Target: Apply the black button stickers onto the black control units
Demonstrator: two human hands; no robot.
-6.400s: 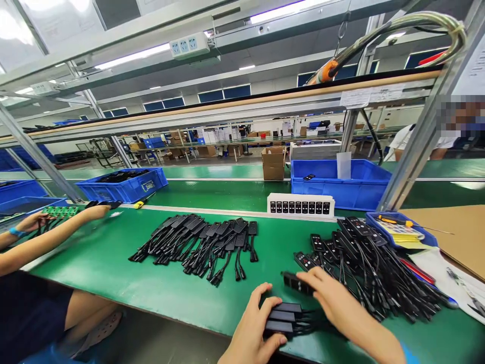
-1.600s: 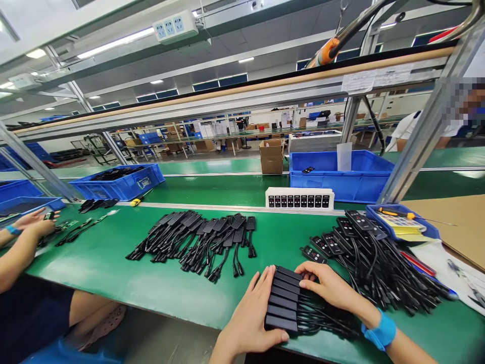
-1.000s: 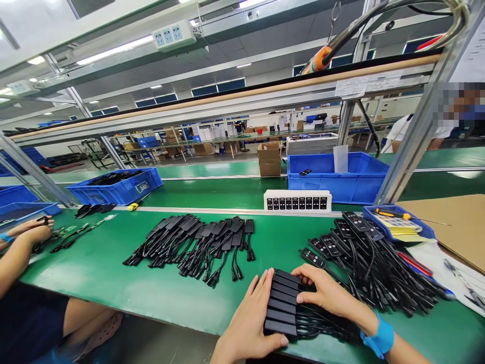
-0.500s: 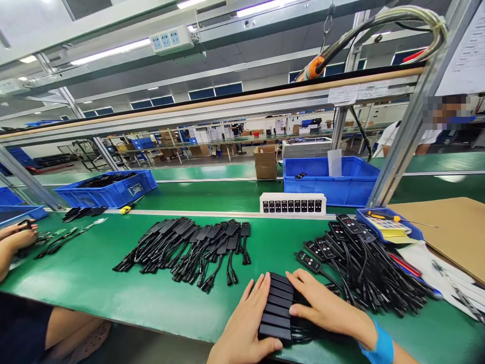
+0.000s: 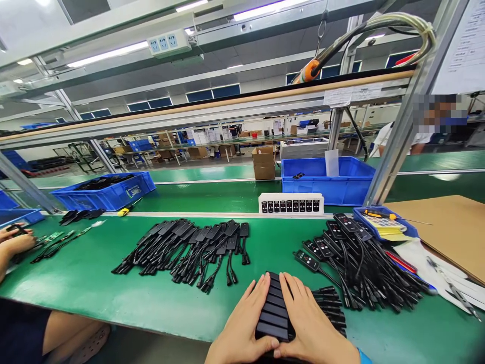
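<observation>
A row of black controller boxes (image 5: 273, 308) stands on edge, side by side, at the table's front. My left hand (image 5: 244, 316) presses along the row's left side with its fingers together and thumb at the near end. Along the right side lies my right hand (image 5: 306, 318), its thumb close to the left thumb, so both hands grip the row between them. Black cable ends (image 5: 330, 306) stick out past my right hand; the rest of those cables is hidden under it. A blue band (image 5: 364, 357) shows at my right wrist.
Black cabled units (image 5: 189, 247) spread left of centre; a second pile, of units with buttons (image 5: 364, 263), lies at right. Behind stand a white holder (image 5: 291, 196) and blue bins (image 5: 329, 184). A co-worker's hand (image 5: 17, 240) works at far left. Tweezers (image 5: 452, 288) lie at right.
My right hand has slid in from the right and now lies flat along the row, its thumb down near my left thumb. The cable ends have come into sight to its right.
</observation>
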